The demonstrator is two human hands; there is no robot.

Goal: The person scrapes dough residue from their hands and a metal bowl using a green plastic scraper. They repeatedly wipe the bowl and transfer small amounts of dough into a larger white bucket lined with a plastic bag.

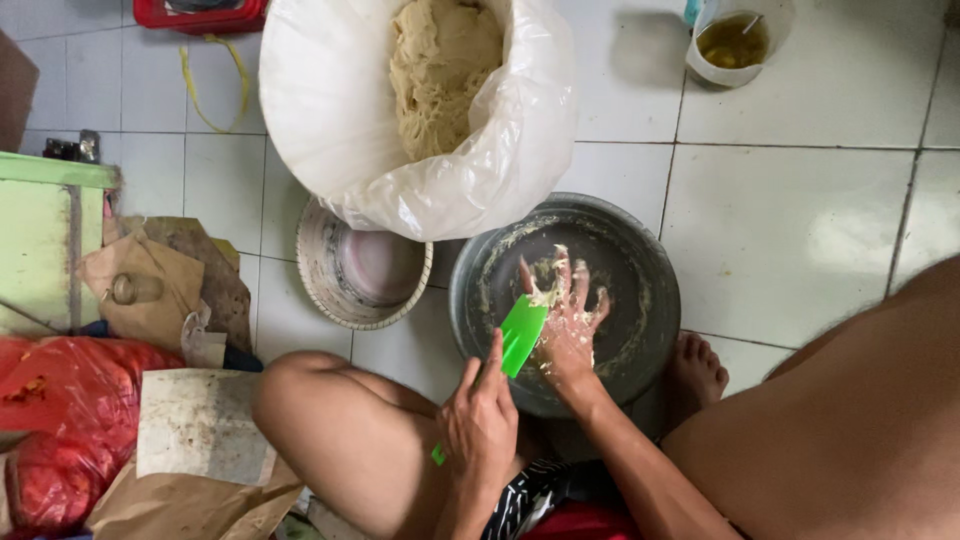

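We see the left hand (480, 425) gripping a green scraper (521, 334) at the bottom middle of the frame. Its blade touches the right hand (567, 325), spread open and sticky with dough, over the grey bowl (650, 300) in the middle.

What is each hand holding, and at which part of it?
The left hand grips the green scraper by its lower handle end. The right hand, coated in dough, holds nothing.
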